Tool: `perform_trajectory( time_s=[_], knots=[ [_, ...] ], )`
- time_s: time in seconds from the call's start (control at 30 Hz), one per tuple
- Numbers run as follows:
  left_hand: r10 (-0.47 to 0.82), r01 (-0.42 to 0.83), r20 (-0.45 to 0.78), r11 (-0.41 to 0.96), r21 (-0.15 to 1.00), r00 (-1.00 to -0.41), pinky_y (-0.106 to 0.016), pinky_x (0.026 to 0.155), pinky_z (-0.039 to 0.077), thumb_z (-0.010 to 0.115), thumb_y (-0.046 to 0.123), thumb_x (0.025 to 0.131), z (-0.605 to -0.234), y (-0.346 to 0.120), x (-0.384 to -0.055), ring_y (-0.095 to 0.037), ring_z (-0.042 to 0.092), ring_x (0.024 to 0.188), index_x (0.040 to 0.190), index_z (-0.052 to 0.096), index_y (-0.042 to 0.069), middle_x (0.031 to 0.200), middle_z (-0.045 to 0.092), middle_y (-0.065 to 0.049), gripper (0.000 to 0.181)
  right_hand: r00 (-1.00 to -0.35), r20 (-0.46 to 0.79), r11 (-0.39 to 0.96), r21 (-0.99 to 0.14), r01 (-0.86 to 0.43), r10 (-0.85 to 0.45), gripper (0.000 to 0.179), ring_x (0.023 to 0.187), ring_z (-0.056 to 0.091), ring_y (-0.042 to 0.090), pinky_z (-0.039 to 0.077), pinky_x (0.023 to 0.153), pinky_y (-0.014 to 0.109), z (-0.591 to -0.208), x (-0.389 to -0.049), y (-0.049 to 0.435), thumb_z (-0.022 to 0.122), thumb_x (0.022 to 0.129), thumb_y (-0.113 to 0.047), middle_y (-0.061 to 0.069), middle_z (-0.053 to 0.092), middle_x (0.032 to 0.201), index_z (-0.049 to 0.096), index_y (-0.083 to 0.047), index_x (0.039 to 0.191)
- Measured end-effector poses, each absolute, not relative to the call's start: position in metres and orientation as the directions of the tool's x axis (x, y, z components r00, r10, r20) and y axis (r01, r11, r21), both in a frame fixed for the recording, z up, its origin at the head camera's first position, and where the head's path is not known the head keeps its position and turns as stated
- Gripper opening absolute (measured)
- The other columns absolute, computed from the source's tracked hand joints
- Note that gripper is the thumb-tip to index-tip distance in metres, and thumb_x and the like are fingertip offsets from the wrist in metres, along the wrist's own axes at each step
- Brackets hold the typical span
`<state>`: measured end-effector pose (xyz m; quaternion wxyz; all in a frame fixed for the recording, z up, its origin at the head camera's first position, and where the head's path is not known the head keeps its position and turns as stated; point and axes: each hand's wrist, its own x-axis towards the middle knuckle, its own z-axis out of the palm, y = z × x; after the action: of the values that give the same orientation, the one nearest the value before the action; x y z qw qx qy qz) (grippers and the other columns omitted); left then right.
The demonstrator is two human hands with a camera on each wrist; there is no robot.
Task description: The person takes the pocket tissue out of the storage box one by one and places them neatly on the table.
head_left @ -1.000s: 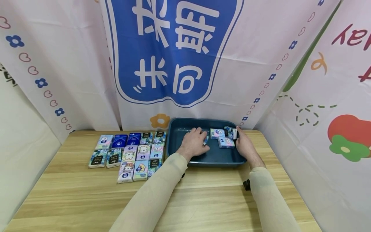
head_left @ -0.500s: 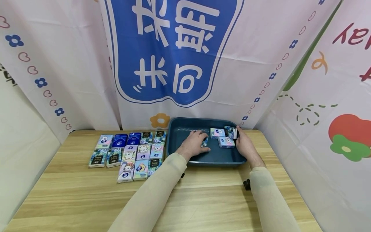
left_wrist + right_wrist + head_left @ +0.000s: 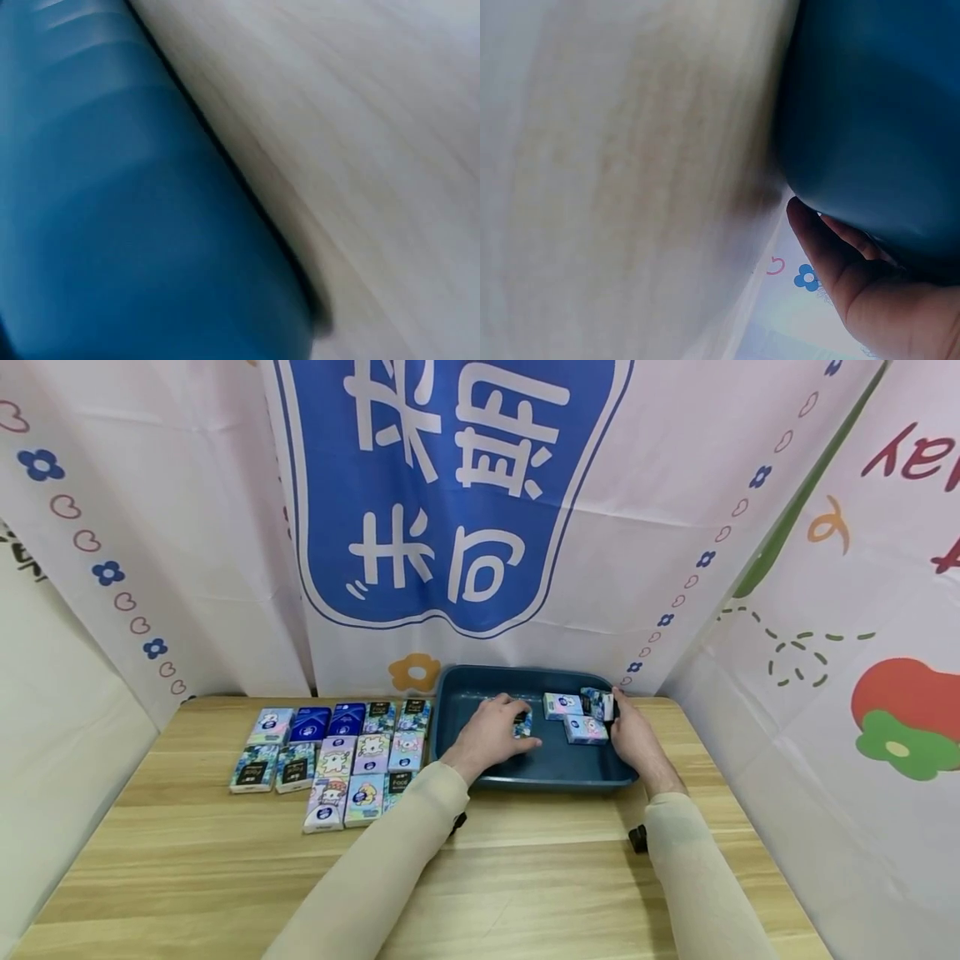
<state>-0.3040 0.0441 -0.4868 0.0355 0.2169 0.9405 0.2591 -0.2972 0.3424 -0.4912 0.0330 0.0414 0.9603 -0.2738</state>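
Observation:
Inside a dark teal plastic tub (image 3: 558, 767), my left hand (image 3: 489, 732) pinches a small tissue pack (image 3: 523, 723) with blue-green print and a black label. Its fingers and palm cover part of that pack. My right hand (image 3: 633, 737) grips the tub's right end wall at the rim. From the right wrist, the fingers (image 3: 821, 251) show against the tub's outer side (image 3: 877, 135). Three more packs lie in the right part of the tub: a pastel pack (image 3: 562, 706), a pink-and-blue pack (image 3: 587, 729) and a tilted dark floral pack (image 3: 597, 703).
Left of the tub, several tissue packs (image 3: 372, 753) lie flat in rows on the wooden table (image 3: 540, 877). A printed cloth (image 3: 225, 568) hangs behind the table. In the left wrist view, the tub's outer wall (image 3: 150, 210) fills the left side.
My left hand has shifted slightly left in the tub with the pack, and more of the pack's label shows. The right hand has stayed at the tub's right end.

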Motion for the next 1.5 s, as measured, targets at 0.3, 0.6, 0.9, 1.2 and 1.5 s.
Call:
perform_trajectory(
  time_s=[0.3,0.6,0.9,1.2,1.5],
  knots=[
    [0.4,0.378,0.068,0.778,0.501,-0.914,-0.057,0.126,0.06,0.09,0.051,0.105,-0.471,0.016,-0.292,-0.039,0.067,0.145,0.161,0.071,0.018,0.159,0.07,-0.013,0.068,-0.995,-0.079,0.852,-0.515,0.091,0.059,0.07,0.175,0.034,0.056,0.031,0.145,0.068,-0.491,-0.296,0.345,0.038,0.118,0.002,0.038,0.026,0.189,0.017,0.005,0.185],
    [0.382,0.355,0.048,0.796,0.49,-0.923,-0.061,0.125,0.06,0.089,0.053,0.105,-0.451,-0.02,-0.28,-0.044,0.064,0.15,0.161,0.07,0.017,0.163,0.067,-0.015,0.07,-0.995,-0.083,0.853,-0.514,0.09,0.055,0.071,0.176,0.034,0.056,0.03,0.146,0.067,-0.49,-0.296,0.343,0.037,0.117,0.003,0.038,0.027,0.188,0.016,0.005,0.185],
    [0.354,0.339,0.071,0.789,0.513,-0.932,-0.064,0.122,0.062,0.09,0.051,0.105,-0.432,-0.068,-0.265,-0.047,0.065,0.151,0.161,0.07,0.012,0.166,0.065,-0.02,0.071,-0.994,-0.096,0.852,-0.514,0.102,0.061,0.071,0.176,0.033,0.055,0.03,0.146,0.068,-0.491,-0.299,0.343,0.036,0.118,0.001,0.037,0.025,0.189,0.014,0.003,0.186],
    [0.309,0.298,0.065,0.806,0.512,-0.949,-0.071,0.124,0.059,0.09,0.05,0.105,-0.431,-0.109,-0.256,-0.05,0.063,0.153,0.162,0.069,0.013,0.168,0.064,-0.022,0.071,-0.991,-0.112,0.848,-0.516,0.121,0.073,0.072,0.177,0.032,0.055,0.03,0.146,0.068,-0.493,-0.298,0.343,0.037,0.119,0.001,0.036,0.024,0.19,0.013,0.001,0.187],
    [0.267,0.254,0.044,0.836,0.486,-0.963,-0.077,0.129,0.051,0.088,0.051,0.106,-0.426,-0.142,-0.242,-0.055,0.056,0.161,0.164,0.068,0.01,0.175,0.059,-0.024,0.074,-0.993,-0.105,0.85,-0.517,0.104,0.058,0.073,0.175,0.034,0.056,0.031,0.145,0.069,-0.493,-0.298,0.343,0.037,0.118,0.001,0.038,0.025,0.189,0.013,0.002,0.186]
  ],
)
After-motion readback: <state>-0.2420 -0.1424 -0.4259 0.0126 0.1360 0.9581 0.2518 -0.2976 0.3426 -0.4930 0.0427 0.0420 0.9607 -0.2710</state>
